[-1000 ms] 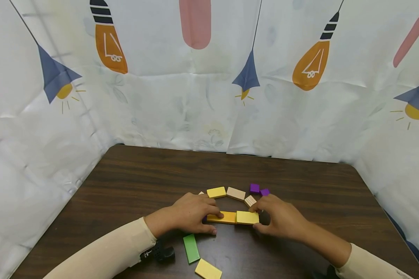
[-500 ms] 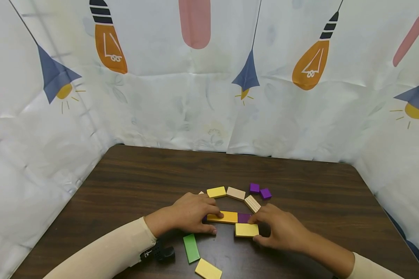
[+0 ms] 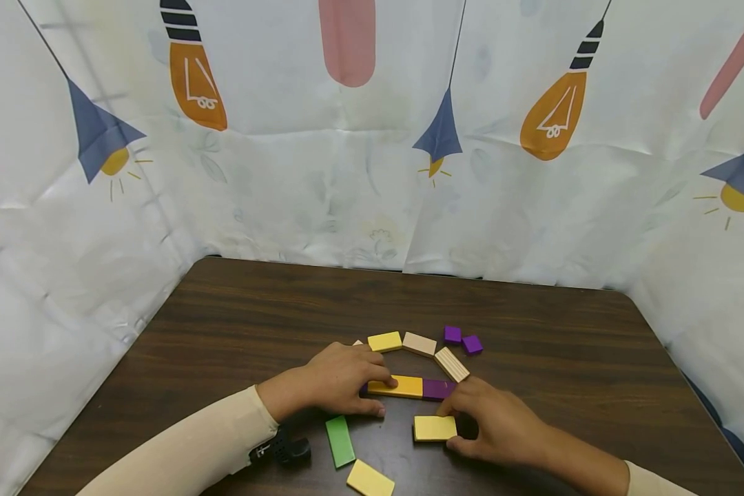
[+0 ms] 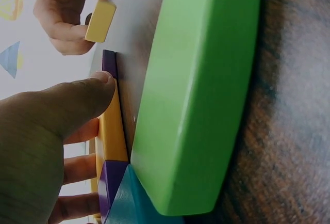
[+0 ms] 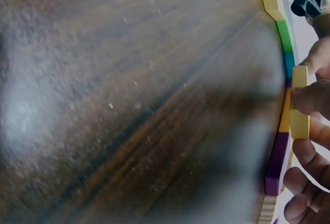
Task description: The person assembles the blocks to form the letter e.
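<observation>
My right hand (image 3: 502,424) pinches a yellow rectangular block (image 3: 435,428) between thumb and fingers, on the near side of a row of blocks. In the right wrist view this yellow block (image 5: 300,115) is held in the fingertips. My left hand (image 3: 341,379) rests at the row's left part, its fingertips touching an orange block (image 3: 409,388), its thumb apart on the near side. A purple block (image 3: 437,390) adjoins the orange one on the right. In the left wrist view another purple block (image 4: 111,182) and a teal block (image 4: 135,203) lie beyond the orange's other end.
Behind the row curve a yellow block (image 3: 384,342), a plain wooden block (image 3: 419,344) and a striped wooden block (image 3: 452,364). Two purple cubes (image 3: 452,335) lie farther back. A green block (image 3: 340,442) and another yellow block (image 3: 370,479) lie nearer, on the dark wooden table (image 3: 273,296).
My right hand has drawn the yellow block from the row toward the near side, uncovering the purple block and more of the striped wooden one. My left hand has stayed in place.
</observation>
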The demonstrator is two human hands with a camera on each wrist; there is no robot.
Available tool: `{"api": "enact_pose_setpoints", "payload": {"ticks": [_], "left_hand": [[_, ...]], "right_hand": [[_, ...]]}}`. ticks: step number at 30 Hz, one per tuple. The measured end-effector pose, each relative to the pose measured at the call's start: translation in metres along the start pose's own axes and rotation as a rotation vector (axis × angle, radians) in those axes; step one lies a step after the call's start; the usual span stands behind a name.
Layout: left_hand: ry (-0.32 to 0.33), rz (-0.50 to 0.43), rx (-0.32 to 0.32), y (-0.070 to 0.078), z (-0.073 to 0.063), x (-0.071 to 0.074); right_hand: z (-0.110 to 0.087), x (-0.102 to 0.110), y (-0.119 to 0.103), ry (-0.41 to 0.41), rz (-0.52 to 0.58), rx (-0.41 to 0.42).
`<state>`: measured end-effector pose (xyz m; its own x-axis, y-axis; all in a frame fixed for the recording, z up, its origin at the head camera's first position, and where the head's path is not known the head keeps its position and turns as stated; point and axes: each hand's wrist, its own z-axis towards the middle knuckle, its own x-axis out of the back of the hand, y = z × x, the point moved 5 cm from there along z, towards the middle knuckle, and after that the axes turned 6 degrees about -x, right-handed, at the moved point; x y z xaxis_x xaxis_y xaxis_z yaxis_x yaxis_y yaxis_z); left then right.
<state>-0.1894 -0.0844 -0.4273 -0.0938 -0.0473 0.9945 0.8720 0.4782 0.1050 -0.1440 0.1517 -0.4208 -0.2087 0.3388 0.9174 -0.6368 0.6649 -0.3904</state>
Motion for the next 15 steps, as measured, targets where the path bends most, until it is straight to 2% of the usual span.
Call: {"api": "enact_pose_setpoints", "payload": {"ticks": [11, 15], "left_hand": [[0.015, 0.007, -0.008, 0.0, 0.0, 0.0], [0.02, 0.007, -0.014, 0.0, 0.0, 0.001]], "right_hand": [[-0.004, -0.008, -0.007, -0.026, 0.003, 0.03], [-0.005, -0.011, -0.008, -0.062, 0.024, 0.023]]}}
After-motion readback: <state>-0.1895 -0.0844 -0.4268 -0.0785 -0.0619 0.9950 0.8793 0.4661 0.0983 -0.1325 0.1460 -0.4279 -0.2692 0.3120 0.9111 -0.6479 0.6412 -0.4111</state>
